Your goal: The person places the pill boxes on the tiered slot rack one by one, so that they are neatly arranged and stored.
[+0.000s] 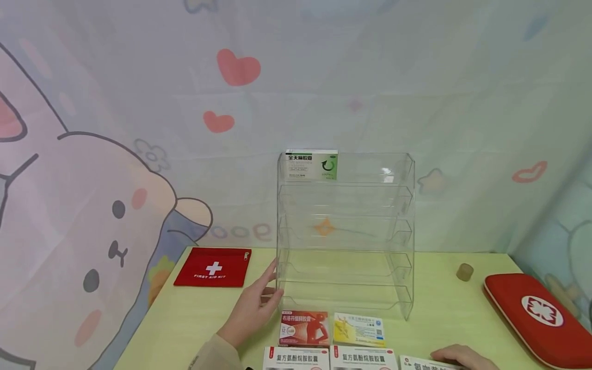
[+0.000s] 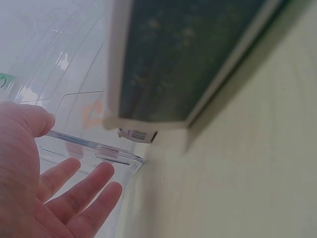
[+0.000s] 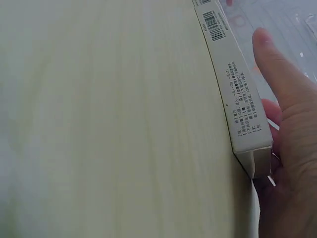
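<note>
A clear tiered acrylic rack (image 1: 344,218) stands on the table, a green-and-white medicine box (image 1: 312,165) at the left of its top tier. My left hand (image 1: 252,311) touches the rack's left side; in the left wrist view its thumb meets the clear edge, the other fingers loosely spread. My right hand (image 1: 462,357) rests at the right end of a white medicine box (image 1: 418,364), thumb stretched away from it in the right wrist view. Between the hands lie a red box (image 1: 303,329), a yellow-and-white box (image 1: 359,330) and two matching white boxes (image 1: 296,358).
At the back left lies a red first aid pouch (image 1: 210,280). A red case with a white emblem (image 1: 542,311) sits at the right edge, a small brown cylinder (image 1: 464,272) behind it. A patterned cloth (image 1: 370,67) hangs behind the table.
</note>
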A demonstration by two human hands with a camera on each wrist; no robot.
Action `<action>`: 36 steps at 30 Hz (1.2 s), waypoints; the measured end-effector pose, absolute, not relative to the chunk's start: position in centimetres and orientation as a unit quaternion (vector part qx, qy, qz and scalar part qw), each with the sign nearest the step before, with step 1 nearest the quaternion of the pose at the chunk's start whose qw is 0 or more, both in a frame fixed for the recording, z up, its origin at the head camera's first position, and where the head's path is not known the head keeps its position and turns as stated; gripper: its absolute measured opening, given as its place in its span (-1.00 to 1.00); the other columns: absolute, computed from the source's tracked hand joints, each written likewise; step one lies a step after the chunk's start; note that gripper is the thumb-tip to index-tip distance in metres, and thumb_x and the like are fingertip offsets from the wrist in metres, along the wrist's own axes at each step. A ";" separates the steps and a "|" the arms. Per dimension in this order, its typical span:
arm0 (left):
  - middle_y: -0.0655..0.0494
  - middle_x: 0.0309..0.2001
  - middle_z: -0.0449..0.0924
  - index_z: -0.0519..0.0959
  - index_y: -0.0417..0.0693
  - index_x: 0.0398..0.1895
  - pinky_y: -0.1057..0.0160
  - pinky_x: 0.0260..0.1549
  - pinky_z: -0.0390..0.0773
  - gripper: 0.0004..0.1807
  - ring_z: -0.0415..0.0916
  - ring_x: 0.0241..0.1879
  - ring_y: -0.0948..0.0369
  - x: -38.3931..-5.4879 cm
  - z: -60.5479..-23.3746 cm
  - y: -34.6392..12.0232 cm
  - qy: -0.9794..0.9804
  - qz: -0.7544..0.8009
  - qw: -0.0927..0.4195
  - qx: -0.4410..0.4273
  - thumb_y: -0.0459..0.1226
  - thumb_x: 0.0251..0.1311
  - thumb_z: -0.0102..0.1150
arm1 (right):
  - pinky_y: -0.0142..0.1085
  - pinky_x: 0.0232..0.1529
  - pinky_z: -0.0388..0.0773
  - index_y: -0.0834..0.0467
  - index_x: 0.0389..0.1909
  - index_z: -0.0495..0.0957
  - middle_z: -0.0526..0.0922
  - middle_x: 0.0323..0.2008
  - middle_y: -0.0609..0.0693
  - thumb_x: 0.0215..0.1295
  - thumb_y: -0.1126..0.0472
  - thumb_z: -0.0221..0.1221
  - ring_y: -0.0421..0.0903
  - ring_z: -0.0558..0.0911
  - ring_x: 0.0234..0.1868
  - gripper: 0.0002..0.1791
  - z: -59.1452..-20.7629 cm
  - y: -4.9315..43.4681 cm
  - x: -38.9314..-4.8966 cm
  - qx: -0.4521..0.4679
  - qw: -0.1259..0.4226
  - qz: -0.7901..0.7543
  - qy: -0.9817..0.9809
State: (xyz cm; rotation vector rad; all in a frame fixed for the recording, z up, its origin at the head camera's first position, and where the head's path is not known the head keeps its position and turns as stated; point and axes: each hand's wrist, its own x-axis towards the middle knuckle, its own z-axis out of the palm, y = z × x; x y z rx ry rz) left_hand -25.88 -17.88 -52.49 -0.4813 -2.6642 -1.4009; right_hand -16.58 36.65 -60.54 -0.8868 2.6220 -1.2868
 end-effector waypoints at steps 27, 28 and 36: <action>-0.13 0.53 0.56 0.05 0.49 0.81 0.07 0.18 0.82 -0.11 0.82 0.16 0.06 -25.9 -52.5 -17.9 -0.874 -0.457 0.046 -0.161 -0.15 0.58 0.27 | -0.46 -0.08 0.54 -0.15 0.52 0.46 0.68 0.25 -0.31 0.14 0.60 0.26 -0.41 0.60 0.16 -0.06 -60.4 37.7 -18.5 -0.457 -0.006 -0.410 0.789; -0.13 0.53 0.56 0.05 0.49 0.81 0.08 0.18 0.82 -0.11 0.82 0.17 0.06 -25.9 -52.5 -17.9 -0.874 -0.456 0.045 -0.162 -0.15 0.58 0.27 | -0.48 -0.07 0.54 -0.15 0.53 0.46 0.66 0.26 -0.32 0.17 0.59 0.27 -0.40 0.60 0.15 -0.07 -60.2 37.7 -18.3 -0.446 0.002 -0.414 0.794; -0.18 0.52 0.56 0.06 0.45 0.81 0.08 0.16 0.83 -0.12 0.82 0.15 0.05 -26.0 -52.5 -18.0 -0.874 -0.454 0.047 -0.168 -0.14 0.59 0.26 | -0.55 0.04 0.57 0.03 0.48 0.50 0.66 0.23 -0.28 0.38 0.35 0.35 -0.33 0.64 0.07 -0.35 -58.7 37.9 -16.5 -0.322 0.067 -0.426 0.843</action>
